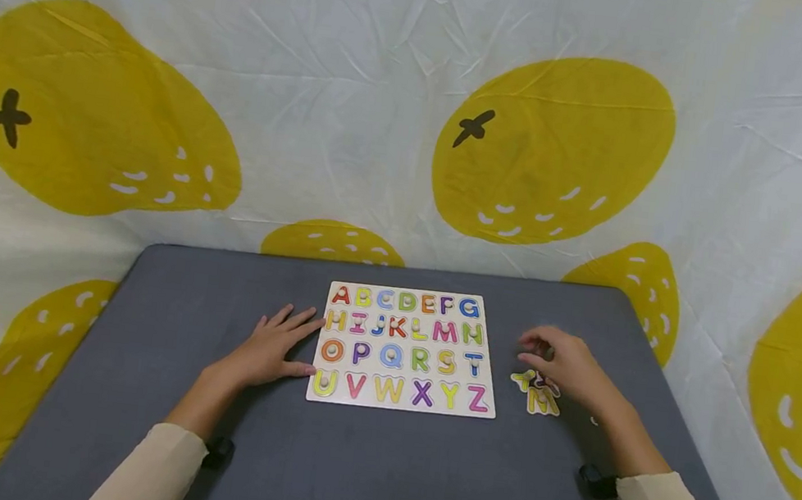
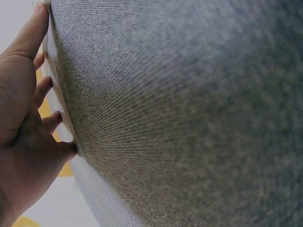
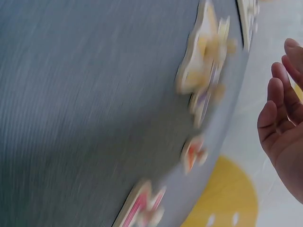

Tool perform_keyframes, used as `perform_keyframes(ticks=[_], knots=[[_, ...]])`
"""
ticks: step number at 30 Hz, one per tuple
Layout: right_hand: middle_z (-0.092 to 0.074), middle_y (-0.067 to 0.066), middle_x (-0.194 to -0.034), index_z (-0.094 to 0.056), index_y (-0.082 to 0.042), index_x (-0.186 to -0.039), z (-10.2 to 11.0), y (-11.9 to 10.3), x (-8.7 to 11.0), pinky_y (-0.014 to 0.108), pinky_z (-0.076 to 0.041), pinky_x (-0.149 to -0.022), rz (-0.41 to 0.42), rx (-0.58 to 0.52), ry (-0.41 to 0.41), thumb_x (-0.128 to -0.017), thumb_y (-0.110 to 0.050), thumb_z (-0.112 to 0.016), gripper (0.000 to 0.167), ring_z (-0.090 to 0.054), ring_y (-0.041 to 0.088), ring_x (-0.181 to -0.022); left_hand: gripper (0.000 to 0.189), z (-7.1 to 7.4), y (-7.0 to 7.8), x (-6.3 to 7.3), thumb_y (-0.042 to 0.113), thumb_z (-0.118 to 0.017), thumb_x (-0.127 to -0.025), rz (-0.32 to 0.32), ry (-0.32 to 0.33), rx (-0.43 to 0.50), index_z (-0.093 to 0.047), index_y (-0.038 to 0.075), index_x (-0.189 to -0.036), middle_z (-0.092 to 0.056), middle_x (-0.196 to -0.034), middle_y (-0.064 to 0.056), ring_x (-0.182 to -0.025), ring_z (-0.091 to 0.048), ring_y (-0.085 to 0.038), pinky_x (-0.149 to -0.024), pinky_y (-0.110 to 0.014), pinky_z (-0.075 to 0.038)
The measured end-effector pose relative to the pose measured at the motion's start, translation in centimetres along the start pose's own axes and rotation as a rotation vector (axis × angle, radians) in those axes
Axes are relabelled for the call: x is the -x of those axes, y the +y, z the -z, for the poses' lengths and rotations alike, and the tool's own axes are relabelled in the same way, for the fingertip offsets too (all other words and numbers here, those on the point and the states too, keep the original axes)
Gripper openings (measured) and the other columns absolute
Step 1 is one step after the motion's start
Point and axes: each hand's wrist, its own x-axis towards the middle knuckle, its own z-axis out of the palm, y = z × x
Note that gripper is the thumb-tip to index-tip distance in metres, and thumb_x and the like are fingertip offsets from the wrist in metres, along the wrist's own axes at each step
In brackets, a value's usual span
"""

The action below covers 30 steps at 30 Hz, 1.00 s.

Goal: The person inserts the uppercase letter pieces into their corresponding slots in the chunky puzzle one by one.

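A wooden alphabet puzzle board point(image 1: 405, 373) lies on the table with rows of coloured letters from A to Z. Small pale knobs show on several letters in its upper rows. My left hand point(image 1: 278, 351) rests at the board's left edge, fingers spread and thumb touching the side; the left wrist view also shows this hand point(image 2: 28, 109) along the edge. Over the loose letter pieces point(image 1: 542, 402) to the right hovers my right hand point(image 1: 566, 366), fingers loosely bent. In the right wrist view that hand point(image 3: 286, 111) is apart from the pieces, with nothing visible in it.
Grey cloth covers the table point(image 1: 361, 468). Blurred in the right wrist view are a yellow piece point(image 3: 196, 61), an orange-red piece point(image 3: 191, 153) and a pink piece point(image 3: 137, 208), with knobs. A white curtain point(image 1: 352, 154) with yellow fruit shapes hangs behind the table.
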Motion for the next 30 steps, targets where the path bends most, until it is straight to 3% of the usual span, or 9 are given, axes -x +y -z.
perform_keyframes(ticks=[5,9,15,23,30], knots=[[-0.071,0.002,-0.098,-0.072,-0.006,-0.115,1.7,2.5,1.5,0.026,-0.052,-0.064,-0.048,0.014,0.035,-0.095,-0.014,-0.076,0.023,-0.061,0.012,-0.081,0.088,-0.1,0.1,0.0,0.05,-0.078,-0.088,0.01,-0.014,0.004,-0.038,0.021,-0.162,-0.031,-0.169,-0.013,-0.156,-0.016,-0.052,-0.115,-0.081,-0.013],[-0.072,0.0,-0.097,-0.074,-0.008,-0.114,2.5,4.5,2.6,0.025,-0.052,-0.07,-0.061,0.069,0.061,-0.093,-0.015,-0.078,0.022,-0.062,0.008,-0.083,0.088,-0.2,0.1,0.0,0.05,-0.079,-0.088,0.011,-0.011,0.003,-0.039,0.021,-0.161,-0.031,-0.169,-0.013,-0.156,-0.016,-0.052,-0.115,-0.081,-0.013],[-0.068,-0.005,-0.09,-0.076,-0.01,-0.108,2.9,7.0,3.8,0.025,-0.051,-0.069,-0.084,0.126,0.028,-0.091,-0.02,-0.082,0.021,-0.057,0.0,-0.077,0.088,-0.3,0.0,0.0,0.05,-0.078,-0.088,0.006,-0.005,-0.001,-0.039,0.021,-0.161,-0.032,-0.169,-0.012,-0.156,-0.016,-0.051,-0.115,-0.081,-0.013],[-0.062,-0.006,-0.083,-0.074,-0.011,-0.101,2.3,8.0,4.1,0.024,-0.045,-0.064,-0.099,0.113,-0.016,-0.092,-0.019,-0.08,0.014,-0.05,0.0,-0.07,0.088,-0.1,-0.1,0.0,0.05,-0.078,-0.089,0.012,-0.014,0.007,-0.038,0.022,-0.162,-0.03,-0.169,-0.012,-0.156,-0.015,-0.051,-0.116,-0.08,-0.012],[-0.064,-0.008,-0.082,-0.074,-0.011,-0.099,2.3,7.8,3.3,0.024,-0.047,-0.064,-0.054,0.152,0.015,-0.092,-0.013,-0.078,0.009,-0.05,0.001,-0.07,0.089,-0.1,-0.1,0.0,0.051,-0.078,-0.088,0.021,-0.015,-0.006,-0.038,0.022,-0.162,-0.03,-0.169,-0.012,-0.156,-0.016,-0.051,-0.116,-0.08,-0.012]])
